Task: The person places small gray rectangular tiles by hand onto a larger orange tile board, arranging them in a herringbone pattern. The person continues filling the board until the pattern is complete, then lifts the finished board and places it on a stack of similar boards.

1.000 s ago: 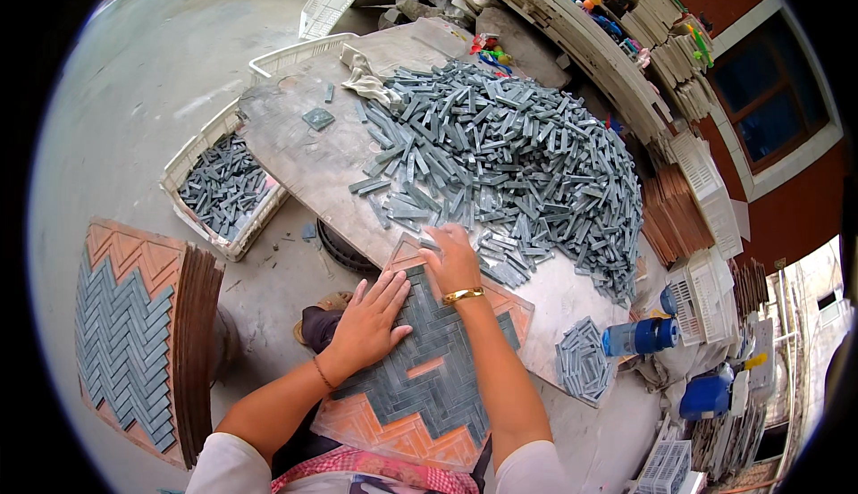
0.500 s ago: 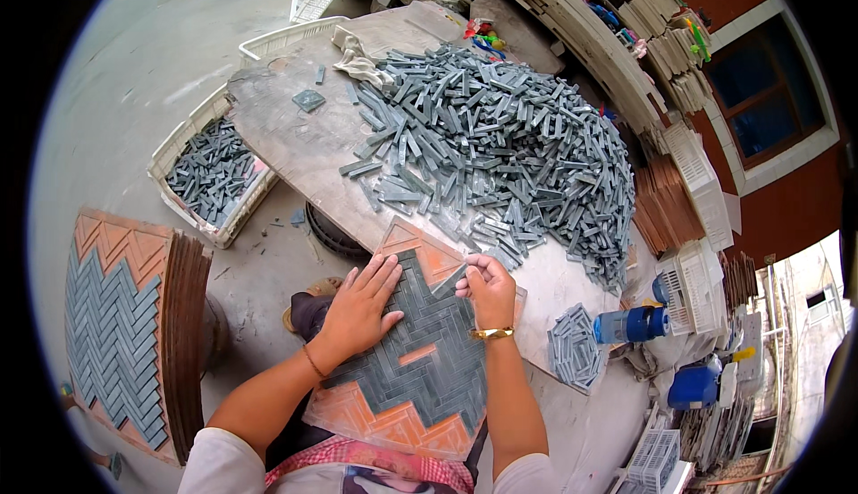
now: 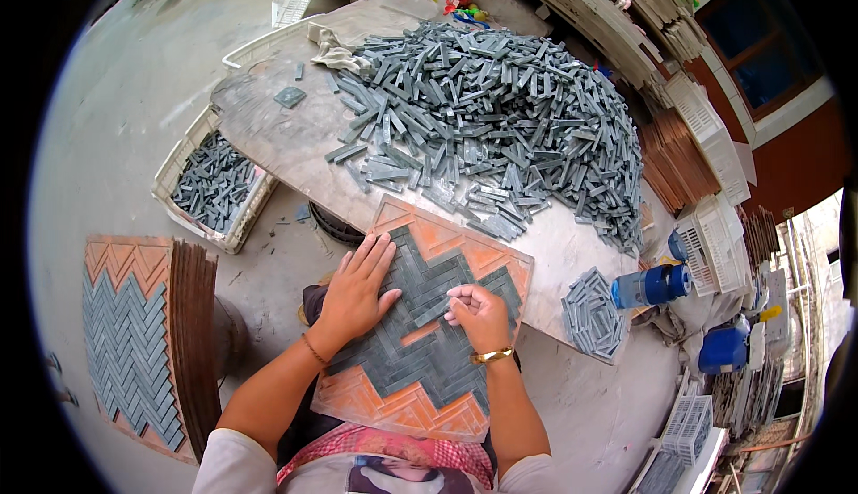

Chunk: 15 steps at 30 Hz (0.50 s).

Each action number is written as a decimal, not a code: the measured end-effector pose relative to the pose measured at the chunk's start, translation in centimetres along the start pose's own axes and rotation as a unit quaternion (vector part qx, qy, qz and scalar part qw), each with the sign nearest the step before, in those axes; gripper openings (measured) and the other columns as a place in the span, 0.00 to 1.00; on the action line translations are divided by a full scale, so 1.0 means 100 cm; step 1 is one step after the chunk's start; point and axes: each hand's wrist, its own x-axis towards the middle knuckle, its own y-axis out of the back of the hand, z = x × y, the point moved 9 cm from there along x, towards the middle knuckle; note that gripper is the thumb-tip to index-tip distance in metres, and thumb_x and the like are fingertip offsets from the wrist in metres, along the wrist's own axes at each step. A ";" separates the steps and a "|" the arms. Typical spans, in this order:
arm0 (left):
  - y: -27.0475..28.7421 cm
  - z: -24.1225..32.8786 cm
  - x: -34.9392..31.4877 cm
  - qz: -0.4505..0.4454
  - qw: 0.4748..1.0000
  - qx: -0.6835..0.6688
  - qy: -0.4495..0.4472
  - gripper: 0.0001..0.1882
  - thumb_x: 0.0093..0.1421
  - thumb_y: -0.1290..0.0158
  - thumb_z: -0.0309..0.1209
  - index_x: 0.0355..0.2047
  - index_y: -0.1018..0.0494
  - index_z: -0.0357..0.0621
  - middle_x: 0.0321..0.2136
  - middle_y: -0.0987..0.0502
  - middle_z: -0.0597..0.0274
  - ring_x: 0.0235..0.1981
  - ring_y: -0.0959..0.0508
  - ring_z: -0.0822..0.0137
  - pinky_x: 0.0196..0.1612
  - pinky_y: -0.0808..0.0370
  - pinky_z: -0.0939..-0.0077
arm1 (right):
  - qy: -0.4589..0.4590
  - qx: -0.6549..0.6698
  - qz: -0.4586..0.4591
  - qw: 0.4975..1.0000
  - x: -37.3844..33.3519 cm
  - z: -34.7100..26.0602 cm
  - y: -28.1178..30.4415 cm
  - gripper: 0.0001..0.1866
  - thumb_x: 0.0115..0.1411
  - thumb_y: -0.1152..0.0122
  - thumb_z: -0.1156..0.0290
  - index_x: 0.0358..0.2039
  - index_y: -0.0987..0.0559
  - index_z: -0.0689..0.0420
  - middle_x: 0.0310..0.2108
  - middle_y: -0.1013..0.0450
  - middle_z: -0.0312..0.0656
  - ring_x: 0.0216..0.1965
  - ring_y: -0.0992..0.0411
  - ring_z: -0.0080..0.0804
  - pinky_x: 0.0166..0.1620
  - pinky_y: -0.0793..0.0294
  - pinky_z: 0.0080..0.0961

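An orange grooved tray (image 3: pixel 375 401) rests across my lap and against the table edge, largely filled with dark grey strip tiles (image 3: pixel 402 364) in a herringbone pattern. One short orange slot (image 3: pixel 419 333) shows among the tiles near the middle. My left hand (image 3: pixel 359 288) lies flat, fingers stretched, on the tiles at the tray's left edge. Just above and right of that slot, my right hand (image 3: pixel 480 317) has its fingers pinched together low over the tiles. Whether a strip is between those fingertips cannot be made out.
A big heap of loose grey strips (image 3: pixel 509 119) covers the table (image 3: pixel 259 128). A smaller bundle of strips (image 3: pixel 592 315) and a blue bottle (image 3: pixel 652 286) sit at right. At left are a white crate (image 3: pixel 174 159) of strips and a stack of filled trays (image 3: pixel 134 351).
My right hand has moved down from the tray's upper edge toward the middle slot. Grey tile now covers the upper right spot where it held a strip. My left hand stays flat.
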 end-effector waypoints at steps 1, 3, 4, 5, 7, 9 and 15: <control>0.000 0.000 0.000 0.000 1.000 0.000 0.000 0.35 0.52 0.47 0.39 0.58 0.45 0.40 0.61 0.46 0.55 0.63 0.48 0.55 0.60 0.45 0.60 | -0.005 -0.007 -0.004 1.000 -0.004 0.006 -0.001 0.06 0.54 0.45 0.79 0.33 0.24 0.65 0.25 0.27 0.38 0.24 0.27 0.20 0.27 0.27 0.15; -0.001 0.001 0.001 -0.001 1.000 0.003 -0.003 0.35 0.52 0.47 0.38 0.58 0.45 0.39 0.61 0.46 0.55 0.63 0.48 0.55 0.60 0.45 0.61 | -0.014 -0.025 -0.004 1.000 -0.011 0.012 -0.004 0.06 0.53 0.45 0.79 0.33 0.24 0.65 0.24 0.27 0.38 0.24 0.27 0.20 0.27 0.27 0.15; -0.001 0.002 0.001 -0.001 1.000 0.003 -0.005 0.35 0.52 0.47 0.38 0.58 0.45 0.39 0.61 0.46 0.54 0.63 0.48 0.55 0.60 0.46 0.61 | -0.012 -0.027 -0.001 1.000 -0.014 0.016 -0.004 0.06 0.53 0.44 0.79 0.33 0.24 0.64 0.24 0.26 0.38 0.24 0.27 0.20 0.27 0.27 0.15; -0.001 0.002 0.001 0.001 1.000 0.002 -0.009 0.35 0.53 0.47 0.38 0.58 0.44 0.38 0.61 0.46 0.54 0.63 0.48 0.54 0.60 0.46 0.62 | -0.010 -0.028 0.003 1.000 -0.017 0.024 -0.005 0.07 0.52 0.43 0.79 0.33 0.24 0.64 0.25 0.26 0.39 0.24 0.27 0.21 0.27 0.27 0.16; -0.002 0.002 0.001 0.008 1.000 -0.001 -0.014 0.34 0.53 0.48 0.37 0.58 0.44 0.37 0.61 0.46 0.53 0.63 0.49 0.54 0.60 0.46 0.62 | 0.040 -0.075 0.018 0.996 -0.022 0.022 -0.007 0.08 0.50 0.41 0.79 0.33 0.24 0.62 0.25 0.27 0.40 0.24 0.27 0.23 0.27 0.28 0.17; -0.002 0.002 0.001 0.008 1.000 -0.008 -0.016 0.34 0.53 0.47 0.36 0.58 0.44 0.37 0.61 0.46 0.53 0.63 0.49 0.53 0.61 0.47 0.63 | 0.134 -0.166 0.044 0.976 -0.030 0.008 -0.009 0.10 0.48 0.38 0.79 0.33 0.23 0.61 0.27 0.28 0.41 0.24 0.27 0.26 0.27 0.28 0.19; -0.001 0.005 0.003 0.018 0.999 -0.006 -0.029 0.34 0.52 0.47 0.36 0.57 0.43 0.37 0.60 0.45 0.53 0.63 0.48 0.55 0.60 0.45 0.62 | 0.206 -0.286 0.112 0.929 -0.046 -0.009 -0.019 0.13 0.42 0.33 0.76 0.30 0.24 0.60 0.28 0.30 0.42 0.20 0.31 0.27 0.25 0.30 0.21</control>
